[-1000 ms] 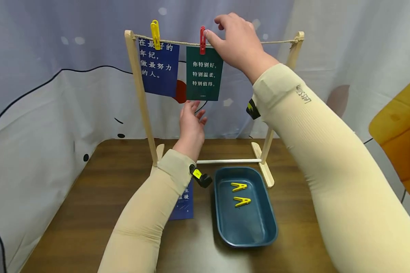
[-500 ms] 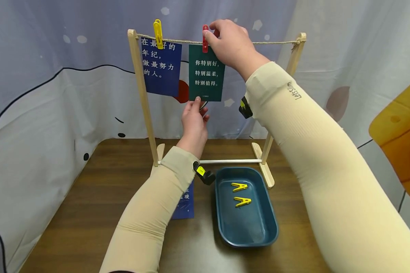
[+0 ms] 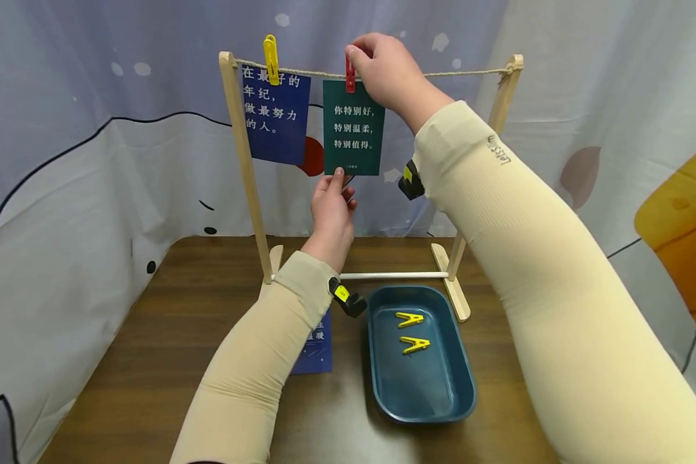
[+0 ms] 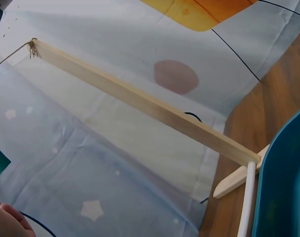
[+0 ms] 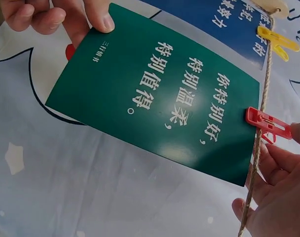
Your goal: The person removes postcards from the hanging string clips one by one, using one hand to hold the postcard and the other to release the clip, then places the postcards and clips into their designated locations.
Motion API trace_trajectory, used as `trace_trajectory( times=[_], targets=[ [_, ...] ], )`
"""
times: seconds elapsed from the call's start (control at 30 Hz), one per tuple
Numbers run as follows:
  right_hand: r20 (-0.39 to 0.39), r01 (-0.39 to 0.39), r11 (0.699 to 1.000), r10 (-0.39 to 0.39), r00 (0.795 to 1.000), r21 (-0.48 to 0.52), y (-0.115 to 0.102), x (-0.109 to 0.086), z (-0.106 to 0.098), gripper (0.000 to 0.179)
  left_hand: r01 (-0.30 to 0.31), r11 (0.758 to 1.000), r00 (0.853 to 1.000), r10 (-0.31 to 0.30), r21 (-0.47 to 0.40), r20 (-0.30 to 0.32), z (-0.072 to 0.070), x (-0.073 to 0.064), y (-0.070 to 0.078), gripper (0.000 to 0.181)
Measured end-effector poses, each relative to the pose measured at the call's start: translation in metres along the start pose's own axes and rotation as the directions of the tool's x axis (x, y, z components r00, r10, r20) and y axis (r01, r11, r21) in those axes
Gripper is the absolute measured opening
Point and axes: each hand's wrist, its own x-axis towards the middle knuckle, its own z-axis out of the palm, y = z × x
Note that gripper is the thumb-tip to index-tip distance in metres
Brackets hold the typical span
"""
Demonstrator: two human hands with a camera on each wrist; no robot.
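A dark green card [image 3: 354, 129] with white Chinese characters hangs at the rope [image 3: 307, 71], with a red clothespin [image 3: 350, 78] gripping its top edge. My right hand [image 3: 390, 72] pinches the upper end of that clothespin between thumb and finger; the right wrist view shows the clothespin [image 5: 261, 120] across both rope and card. Below, my left hand [image 3: 332, 209] holds the card's bottom edge, thumb [image 5: 103, 20] on the printed face and the other fingers behind. To the left, a blue card [image 3: 275, 129] hangs under a yellow clothespin [image 3: 271, 58].
The rope runs between two wooden posts [image 3: 246, 167], joined low down by a white rod [image 3: 394, 276]. A dark blue tray [image 3: 420, 396] on the table holds two yellow clothespins [image 3: 413, 344]. Another blue card [image 3: 318, 357] lies partly under my left forearm. A patterned curtain hangs behind.
My left hand has risen to the green card and taken its bottom edge. My right hand has moved slightly left and its fingers have closed on the red clothespin.
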Motion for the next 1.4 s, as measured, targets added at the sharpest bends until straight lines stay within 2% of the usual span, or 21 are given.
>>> trace_trajectory(
  times=[0.2, 0.3, 0.37, 0.47, 0.57, 0.63, 0.7, 0.83, 0.9, 1.0, 1.03, 1.1, 1.23, 1.3, 1.4],
  targets=[
    [-0.041, -0.003, 0.998, 0.006, 0.999, 0.06, 0.004, -0.004, -0.003, 0.044, 0.015, 1.0, 1.0, -0.015, -0.025, 0.01, -0.001, -0.001, -0.001, 0.017],
    [-0.124, 0.022, 0.977, 0.005, 0.992, 0.21, 0.005, -0.007, -0.004, 0.037, 0.022, 1.0, 1.0, -0.022, -0.017, 0.018, -0.005, -0.002, -0.001, 0.019],
    [-0.204, 0.061, 0.936, 0.011, 0.979, 0.347, 0.004, -0.008, -0.004, 0.032, 0.022, 1.0, 0.999, -0.022, 0.002, 0.024, -0.01, -0.004, 0.0, 0.02],
    [-0.314, 0.141, 0.824, 0.046, 0.948, 0.549, -0.002, -0.013, -0.007, 0.025, 0.021, 0.998, 0.999, -0.023, 0.052, 0.032, -0.022, -0.009, 0.002, 0.02],
    [-0.381, 0.217, 0.711, 0.076, 0.922, 0.668, -0.005, -0.017, -0.01, 0.02, 0.037, 0.994, 0.999, -0.041, 0.103, 0.034, -0.037, -0.017, 0.002, 0.019],
    [-0.4, 0.248, 0.655, 0.09, 0.912, 0.714, -0.003, -0.021, -0.011, 0.019, 0.055, 0.988, 0.998, -0.06, 0.143, 0.034, -0.049, -0.025, 0.002, 0.019],
    [-0.407, 0.269, 0.614, 0.094, 0.909, 0.742, 0.006, -0.023, -0.011, 0.018, 0.079, 0.982, 0.996, -0.085, 0.173, 0.027, -0.061, -0.032, 0.001, 0.019],
    [-0.406, 0.281, 0.577, 0.096, 0.909, 0.766, 0.026, -0.037, -0.005, 0.016, 0.124, 0.963, 0.991, -0.131, 0.238, 0.013, -0.085, -0.05, 0.0, 0.019],
    [-0.393, 0.276, 0.587, 0.08, 0.916, 0.761, 0.037, -0.048, 0.001, 0.016, 0.153, 0.952, 0.987, -0.159, 0.265, 0.003, -0.098, -0.058, 0.0, 0.019],
    [-0.362, 0.267, 0.635, 0.021, 0.932, 0.725, 0.055, -0.07, 0.015, 0.016, 0.197, 0.926, 0.979, -0.203, 0.323, -0.015, -0.119, -0.07, 0.0, 0.017],
    [-0.343, 0.258, 0.663, -0.002, 0.939, 0.703, 0.061, -0.078, 0.02, 0.016, 0.213, 0.915, 0.975, -0.219, 0.342, -0.021, -0.126, -0.074, -0.001, 0.016],
    [-0.299, 0.236, 0.743, -0.051, 0.953, 0.627, 0.074, -0.096, 0.031, 0.018, 0.242, 0.897, 0.968, -0.249, 0.371, -0.03, -0.141, -0.081, -0.002, 0.016],
    [-0.178, 0.203, 0.9, -0.144, 0.974, 0.385, 0.104, -0.13, 0.052, 0.022, 0.31, 0.867, 0.948, -0.314, 0.391, -0.055, -0.171, -0.093, -0.008, 0.016],
    [-0.113, 0.207, 0.944, -0.184, 0.976, 0.256, 0.118, -0.147, 0.063, 0.022, 0.348, 0.854, 0.934, -0.35, 0.386, -0.069, -0.185, -0.098, -0.011, 0.015],
    [0.0, 0.22, 0.969, -0.221, 0.975, 0.11, 0.137, -0.173, 0.076, 0.022, 0.408, 0.829, 0.91, -0.403, 0.383, -0.096, -0.204, -0.106, -0.013, 0.014]
  ],
)
